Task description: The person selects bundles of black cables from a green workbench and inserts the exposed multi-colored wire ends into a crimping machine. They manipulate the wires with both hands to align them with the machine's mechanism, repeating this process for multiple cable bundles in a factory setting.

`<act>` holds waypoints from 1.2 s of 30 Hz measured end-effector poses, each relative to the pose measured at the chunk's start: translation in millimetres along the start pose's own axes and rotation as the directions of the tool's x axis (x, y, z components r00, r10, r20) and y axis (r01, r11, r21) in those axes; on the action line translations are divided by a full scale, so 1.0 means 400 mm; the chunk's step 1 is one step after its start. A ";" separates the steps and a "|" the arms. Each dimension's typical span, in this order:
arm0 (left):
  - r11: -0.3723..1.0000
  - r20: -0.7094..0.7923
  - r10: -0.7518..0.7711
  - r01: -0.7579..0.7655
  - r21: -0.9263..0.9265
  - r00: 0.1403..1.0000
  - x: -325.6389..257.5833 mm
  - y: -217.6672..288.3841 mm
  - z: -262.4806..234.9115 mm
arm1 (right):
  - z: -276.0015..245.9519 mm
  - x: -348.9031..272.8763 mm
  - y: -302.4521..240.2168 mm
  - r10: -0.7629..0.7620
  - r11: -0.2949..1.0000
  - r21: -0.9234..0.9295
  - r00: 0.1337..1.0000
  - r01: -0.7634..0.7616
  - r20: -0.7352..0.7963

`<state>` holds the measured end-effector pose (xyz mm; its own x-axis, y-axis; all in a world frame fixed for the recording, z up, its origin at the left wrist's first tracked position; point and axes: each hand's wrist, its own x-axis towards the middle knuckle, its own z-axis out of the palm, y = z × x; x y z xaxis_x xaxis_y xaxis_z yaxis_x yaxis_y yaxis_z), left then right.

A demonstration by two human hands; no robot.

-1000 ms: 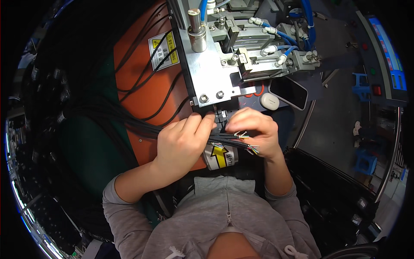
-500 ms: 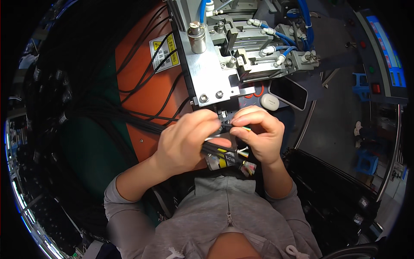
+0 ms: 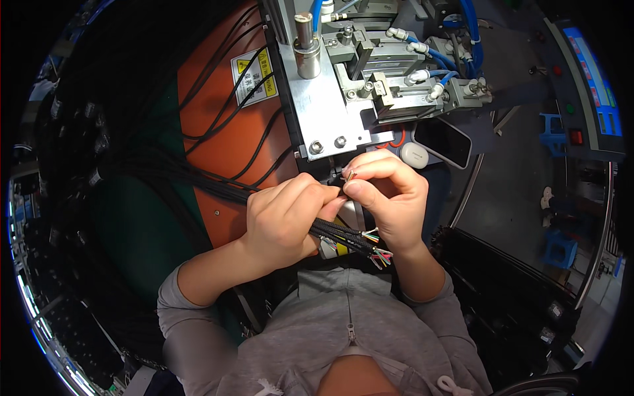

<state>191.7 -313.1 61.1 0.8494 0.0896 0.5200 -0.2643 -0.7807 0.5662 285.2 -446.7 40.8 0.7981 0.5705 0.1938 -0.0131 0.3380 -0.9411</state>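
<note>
My left hand (image 3: 281, 214) is closed around a bundle of black cables (image 3: 343, 235). Their ends stick out below its fingers, with thin white, green, red and yellow wires fanned apart. Thumb and forefinger of the same hand also pinch one cable near the fingertips of my right hand (image 3: 396, 201). The right thumb and fingers are pressed together on the wire end (image 3: 351, 176) of that cable, most of it covered by the fingers. Both hands are just in front of the machine's metal plate (image 3: 323, 109). From the left hand the cables run off to the left.
Clamps with blue air hoses (image 3: 432, 51) stand behind the plate. An orange panel (image 3: 205, 155) with a warning label (image 3: 254, 76) lies to the left, crossed by cables. On the right are a phone (image 3: 441, 142), a white case (image 3: 414, 156), red loops (image 3: 398, 137) and a screen (image 3: 592, 79).
My right hand has shifted slightly left and up, and the coloured wires jutting from its pinch are now mostly hidden. The bundle's wire ends have spread. The plate's metal post stands taller.
</note>
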 end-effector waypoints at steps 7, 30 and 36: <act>0.990 0.026 0.009 -0.013 0.144 1.000 -0.005 0.001 0.008 | -0.003 -0.003 -0.010 -0.453 0.619 -0.653 0.877 0.436 0.156; 0.840 0.183 0.009 -0.107 0.532 0.983 -0.014 0.019 0.030 | -0.052 -0.006 0.021 -0.097 0.612 -0.764 0.978 0.206 0.186; 0.854 0.175 0.010 -0.099 0.511 0.985 -0.009 0.016 0.033 | -0.044 0.000 0.064 -0.230 0.679 -0.698 0.969 0.229 0.094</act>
<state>192.9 -326.4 54.4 0.9135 -0.0276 0.4059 -0.0764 -0.9916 0.1045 295.3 -451.1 11.7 0.7197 0.5449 0.4303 0.5940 -0.1624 -0.7879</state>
